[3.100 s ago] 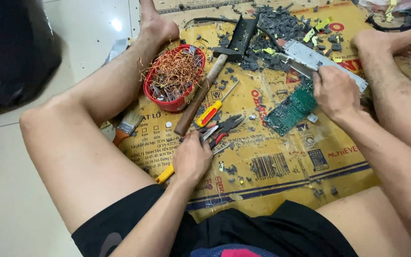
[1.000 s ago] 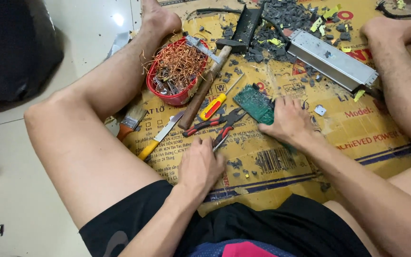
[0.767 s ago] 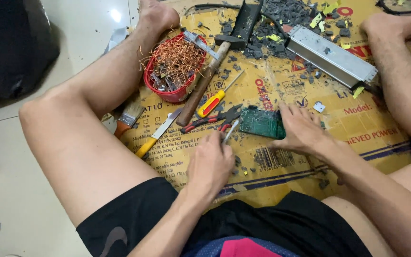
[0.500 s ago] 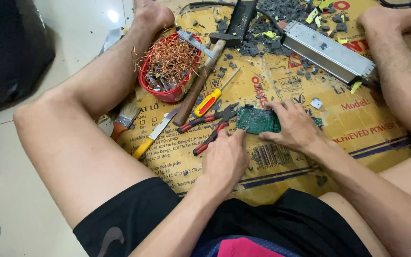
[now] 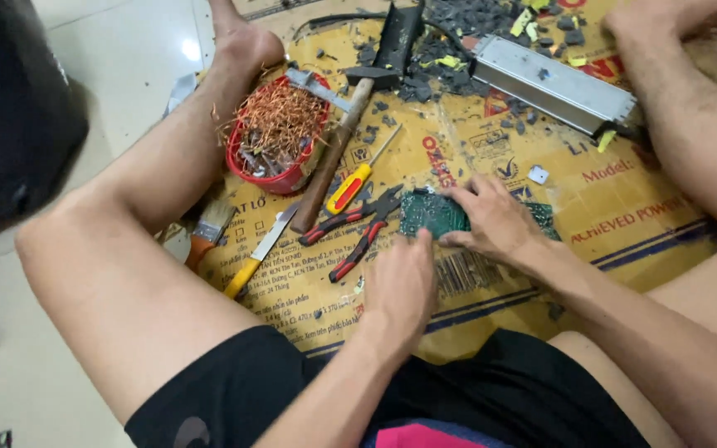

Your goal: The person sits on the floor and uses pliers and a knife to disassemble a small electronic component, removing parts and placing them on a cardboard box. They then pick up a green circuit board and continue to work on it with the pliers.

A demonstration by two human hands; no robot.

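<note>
A person seated on yellow printed cardboard [image 5: 624, 207] presses the right hand [image 5: 495, 220], fingers spread flat, on a green rectangular circuit board [image 5: 431, 213]. The left hand [image 5: 400, 282] meets the board's near edge; its grip cannot be made out. Red-handled pliers [image 5: 358, 228] lie just left, beside a yellow-and-red screwdriver [image 5: 354, 182], a wooden-handled hammer [image 5: 334, 153] and a red bowl of copper wire [image 5: 275, 137]. A grey metal casing [image 5: 553, 87] lies beyond.
</note>
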